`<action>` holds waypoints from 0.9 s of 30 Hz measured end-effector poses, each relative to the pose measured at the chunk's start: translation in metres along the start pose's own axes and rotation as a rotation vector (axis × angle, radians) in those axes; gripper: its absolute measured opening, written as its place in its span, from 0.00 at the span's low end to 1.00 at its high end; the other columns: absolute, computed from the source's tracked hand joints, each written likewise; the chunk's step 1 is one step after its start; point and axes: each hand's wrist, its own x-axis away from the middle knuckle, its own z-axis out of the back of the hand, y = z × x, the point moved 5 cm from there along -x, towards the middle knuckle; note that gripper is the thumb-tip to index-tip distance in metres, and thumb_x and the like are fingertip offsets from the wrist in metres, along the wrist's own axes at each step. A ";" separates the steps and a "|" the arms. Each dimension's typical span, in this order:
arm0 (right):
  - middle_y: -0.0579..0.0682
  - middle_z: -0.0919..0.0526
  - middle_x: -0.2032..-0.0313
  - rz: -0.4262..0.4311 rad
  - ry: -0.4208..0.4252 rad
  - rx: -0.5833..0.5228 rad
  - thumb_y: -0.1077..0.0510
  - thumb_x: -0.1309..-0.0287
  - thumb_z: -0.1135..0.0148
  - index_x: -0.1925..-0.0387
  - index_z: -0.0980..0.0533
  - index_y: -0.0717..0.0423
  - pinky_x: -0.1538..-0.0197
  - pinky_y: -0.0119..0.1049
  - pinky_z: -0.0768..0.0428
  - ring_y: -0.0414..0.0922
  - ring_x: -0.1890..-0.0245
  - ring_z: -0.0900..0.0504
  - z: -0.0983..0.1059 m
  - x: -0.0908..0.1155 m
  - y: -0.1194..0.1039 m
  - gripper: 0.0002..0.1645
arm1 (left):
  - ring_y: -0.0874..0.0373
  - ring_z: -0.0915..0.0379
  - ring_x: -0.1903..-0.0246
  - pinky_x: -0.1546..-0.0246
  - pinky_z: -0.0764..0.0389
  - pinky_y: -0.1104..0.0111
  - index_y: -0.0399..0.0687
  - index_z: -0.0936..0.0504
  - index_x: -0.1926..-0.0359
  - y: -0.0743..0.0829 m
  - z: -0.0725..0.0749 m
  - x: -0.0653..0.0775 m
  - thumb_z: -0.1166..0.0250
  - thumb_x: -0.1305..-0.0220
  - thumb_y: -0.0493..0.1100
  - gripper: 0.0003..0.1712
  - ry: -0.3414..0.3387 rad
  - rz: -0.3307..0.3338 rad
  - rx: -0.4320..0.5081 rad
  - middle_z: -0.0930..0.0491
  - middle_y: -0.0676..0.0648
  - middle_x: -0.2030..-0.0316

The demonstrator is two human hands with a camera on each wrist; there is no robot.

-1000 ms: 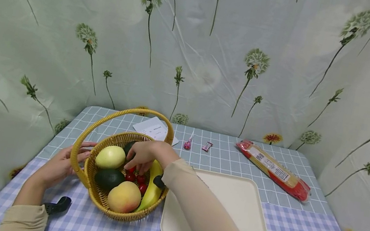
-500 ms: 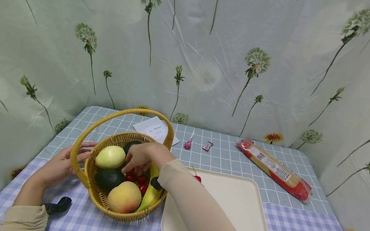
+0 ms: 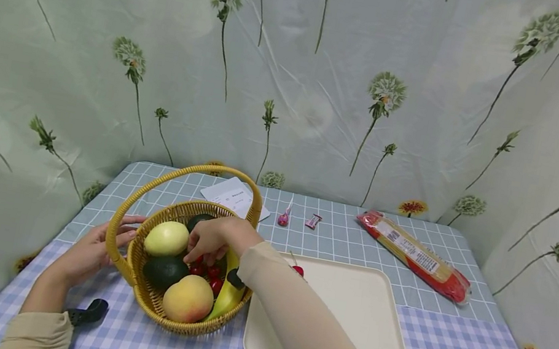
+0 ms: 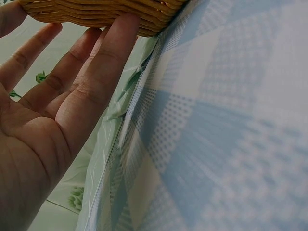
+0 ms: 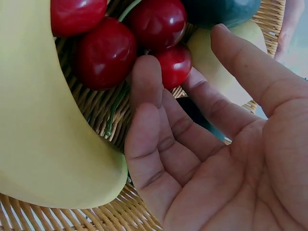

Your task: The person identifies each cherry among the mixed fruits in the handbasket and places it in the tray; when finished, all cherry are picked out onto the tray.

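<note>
A yellow wicker basket with a tall handle holds fruit. My right hand reaches inside, and its loosely bent fingertips are right at the red cherries in the right wrist view, thumb held apart. Beside the cherries lies a banana. A peach, a dark green avocado and a pale yellow-green fruit fill the front and left. Another dark fruit is partly hidden behind the hand. My left hand rests extended fingers against the basket's outer left side.
Right of the basket lies a cream tray, with a cherry at its back left, partly covered by my right forearm. Farther back are white paper, a lollipop, a small wrapped candy and a red-and-yellow noodle packet.
My right hand has shifted slightly lower inside the basket. Its sleeve has moved left, uncovering the cherry on the tray. The left hand stays in place.
</note>
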 end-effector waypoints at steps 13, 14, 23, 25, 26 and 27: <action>0.46 0.18 0.66 0.030 -0.016 -0.004 0.51 0.25 0.33 0.57 0.22 0.49 0.63 0.29 0.20 0.39 0.68 0.18 0.000 0.002 0.000 0.08 | 0.68 0.16 0.49 0.54 0.11 0.64 0.39 0.37 0.21 0.001 0.001 0.000 0.46 0.14 0.46 0.30 0.004 0.004 -0.024 0.17 0.70 0.46; 0.46 0.19 0.66 0.029 -0.016 -0.002 0.52 0.24 0.33 0.57 0.22 0.49 0.63 0.29 0.20 0.39 0.68 0.18 0.000 0.002 0.000 0.07 | 0.68 0.16 0.49 0.54 0.11 0.64 0.40 0.37 0.20 0.000 0.001 0.000 0.46 0.14 0.47 0.30 0.004 0.005 -0.027 0.18 0.70 0.46; 0.47 0.19 0.69 0.052 -0.012 0.001 0.55 0.24 0.34 0.61 0.25 0.46 0.63 0.32 0.22 0.39 0.71 0.20 -0.001 0.003 0.001 0.07 | 0.69 0.16 0.48 0.53 0.11 0.64 0.39 0.37 0.20 -0.001 0.002 0.000 0.46 0.14 0.47 0.30 0.010 0.010 -0.030 0.18 0.71 0.46; 0.47 0.19 0.69 0.061 -0.006 0.009 0.55 0.25 0.34 0.62 0.25 0.46 0.63 0.32 0.22 0.39 0.71 0.20 -0.001 0.004 0.002 0.07 | 0.69 0.16 0.48 0.53 0.11 0.64 0.40 0.37 0.20 -0.001 0.002 0.000 0.46 0.14 0.47 0.30 0.012 0.012 -0.032 0.18 0.71 0.46; 0.47 0.19 0.69 0.069 -0.002 0.014 0.55 0.25 0.34 0.62 0.24 0.46 0.63 0.32 0.22 0.39 0.71 0.20 0.000 0.004 0.002 0.07 | 0.69 0.17 0.48 0.53 0.11 0.64 0.40 0.37 0.20 -0.001 0.002 0.000 0.46 0.14 0.47 0.30 0.012 0.012 -0.033 0.18 0.71 0.46; 0.47 0.19 0.69 0.078 0.004 0.019 0.55 0.25 0.34 0.61 0.24 0.46 0.63 0.32 0.22 0.39 0.71 0.20 0.001 0.005 0.002 0.07 | 0.69 0.17 0.48 0.53 0.11 0.64 0.40 0.37 0.20 -0.001 0.002 0.000 0.46 0.14 0.47 0.30 0.012 0.014 -0.033 0.18 0.71 0.46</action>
